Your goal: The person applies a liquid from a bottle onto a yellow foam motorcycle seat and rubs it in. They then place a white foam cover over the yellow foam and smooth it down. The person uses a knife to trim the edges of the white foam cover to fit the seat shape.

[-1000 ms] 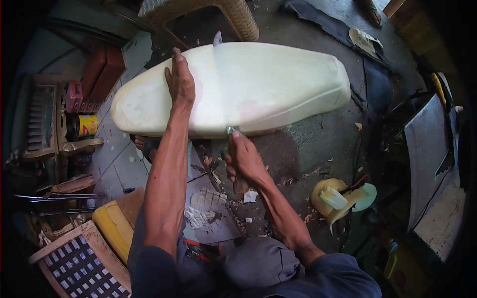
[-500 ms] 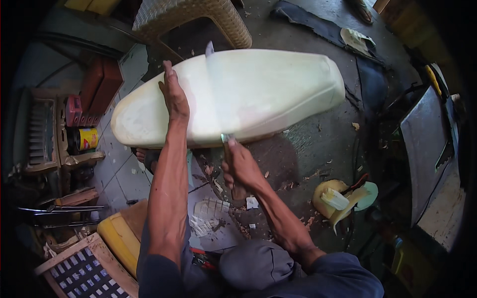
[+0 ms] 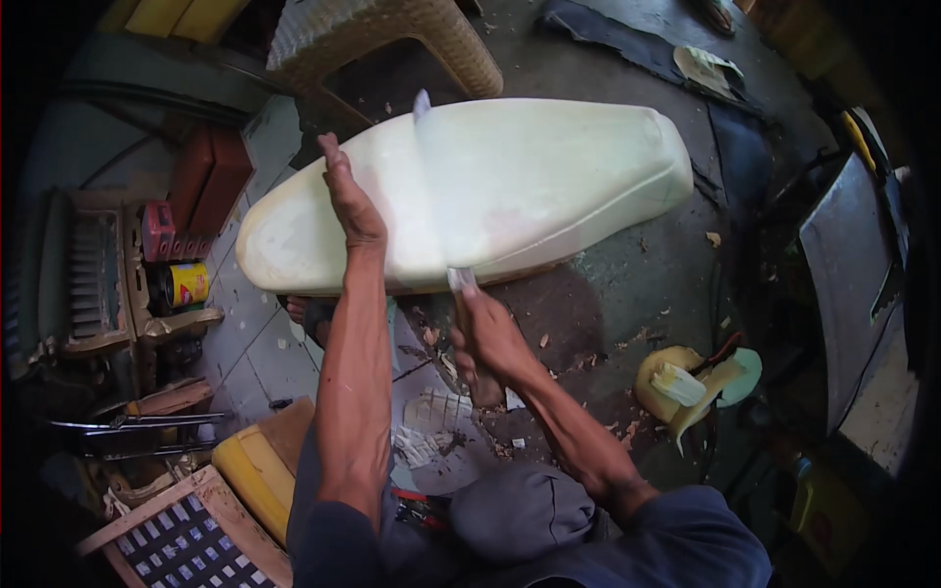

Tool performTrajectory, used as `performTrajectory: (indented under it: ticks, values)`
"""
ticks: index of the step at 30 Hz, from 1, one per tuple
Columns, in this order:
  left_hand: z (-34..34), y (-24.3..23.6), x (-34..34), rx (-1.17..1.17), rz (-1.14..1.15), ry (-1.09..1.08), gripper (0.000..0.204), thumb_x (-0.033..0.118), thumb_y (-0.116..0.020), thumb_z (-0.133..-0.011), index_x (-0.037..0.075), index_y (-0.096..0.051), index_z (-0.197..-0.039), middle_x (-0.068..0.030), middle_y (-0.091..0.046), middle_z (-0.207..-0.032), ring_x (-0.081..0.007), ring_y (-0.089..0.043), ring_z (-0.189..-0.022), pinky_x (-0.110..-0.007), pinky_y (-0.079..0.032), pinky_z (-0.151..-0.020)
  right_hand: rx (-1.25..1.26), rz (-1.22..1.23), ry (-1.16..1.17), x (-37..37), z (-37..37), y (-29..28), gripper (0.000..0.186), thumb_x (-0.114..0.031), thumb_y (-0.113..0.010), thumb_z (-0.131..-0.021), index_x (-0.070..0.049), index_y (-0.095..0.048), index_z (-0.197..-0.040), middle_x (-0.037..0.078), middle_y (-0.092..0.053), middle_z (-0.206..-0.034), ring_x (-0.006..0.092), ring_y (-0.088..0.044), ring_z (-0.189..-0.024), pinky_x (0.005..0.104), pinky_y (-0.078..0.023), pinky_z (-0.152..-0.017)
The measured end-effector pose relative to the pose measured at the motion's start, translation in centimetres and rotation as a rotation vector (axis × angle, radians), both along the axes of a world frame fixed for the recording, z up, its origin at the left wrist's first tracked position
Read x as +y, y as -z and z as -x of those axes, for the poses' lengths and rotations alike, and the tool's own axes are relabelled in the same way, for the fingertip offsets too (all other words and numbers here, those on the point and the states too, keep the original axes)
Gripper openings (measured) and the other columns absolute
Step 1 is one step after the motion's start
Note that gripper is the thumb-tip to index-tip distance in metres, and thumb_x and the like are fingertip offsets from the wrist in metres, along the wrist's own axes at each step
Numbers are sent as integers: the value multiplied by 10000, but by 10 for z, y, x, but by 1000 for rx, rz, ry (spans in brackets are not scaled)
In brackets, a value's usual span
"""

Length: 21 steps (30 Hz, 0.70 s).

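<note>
A long, pale cream foam motorcycle seat [image 3: 559,167] lies crosswise in front of me, its narrower rounded end to the left. My left hand [image 3: 355,204] rests on its left part, palm edge down and fingers stretched out. My right hand [image 3: 493,335] is closed around the wooden handle of a long knife [image 3: 461,278] at the seat's near edge. The blade runs across the foam, blurred against it, and its tip shows past the far edge. Most of the blade's outline is hard to make out.
Foam offcuts [image 3: 686,384] lie on the floor at right, with small scraps scattered around. A woven-pattern plastic stool [image 3: 392,44] stands beyond the seat. On the left are a carved chair frame [image 3: 127,284], a yellow can [image 3: 186,283] and a webbed wooden frame [image 3: 186,534]. Dark sheet material [image 3: 627,44] lies far right.
The whole view has shifted slightly, so everything sits a bit further right. The knife and right hand have come a little nearer to me; my left hand stays on the foam.
</note>
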<state>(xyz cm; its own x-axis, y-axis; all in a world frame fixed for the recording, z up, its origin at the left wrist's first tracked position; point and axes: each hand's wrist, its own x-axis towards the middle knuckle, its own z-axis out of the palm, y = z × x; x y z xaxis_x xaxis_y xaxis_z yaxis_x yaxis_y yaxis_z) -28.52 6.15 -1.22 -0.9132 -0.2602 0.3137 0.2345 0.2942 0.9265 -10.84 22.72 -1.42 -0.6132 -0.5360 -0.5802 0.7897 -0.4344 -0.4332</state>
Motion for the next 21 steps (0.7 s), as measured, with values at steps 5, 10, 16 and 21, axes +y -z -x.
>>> performTrajectory:
  ticks: [5, 10, 16, 21]
  values:
    - [4, 9, -21, 8, -1, -26, 660, 340, -287, -1082, -53, -208, -1606, -207, -256, -1675, -299, -223, -1557, -362, -158, -1266, 14, 18, -3, -3, -7, 4, 381, -462, -319, -1119, -94, -416, -1091, 42, -454, -722, 144, -443, -474, 337, -428, -423]
    - [11, 10, -23, 41, 6, -24, 675, 355, -296, -1078, -65, -214, -1600, -220, -245, -1675, -311, -221, -1558, -368, -166, -1266, 23, 12, -1, -9, 19, 9, 435, -500, -320, -1114, -88, -427, -1026, 45, -453, -715, 146, -442, -466, 336, -424, -414]
    - [0, 10, -26, 38, -12, -65, 677, 354, -298, -1080, -70, -207, -1599, -225, -236, -1678, -307, -213, -1561, -364, -157, -1266, -70, 13, -3, -12, 8, 4, 490, -546, -344, -1098, -73, -439, -1018, 42, -440, -696, 157, -423, -452, 347, -407, -411]
    - [6, 13, -23, 54, -6, -78, 678, 352, -299, -1081, -75, -201, -1598, -229, -227, -1680, -303, -207, -1564, -361, -150, -1267, -61, 21, 1, -14, -1, 0, 507, -549, -349, -1096, -54, -445, -1039, 47, -446, -696, 160, -421, -445, 354, -406, -414]
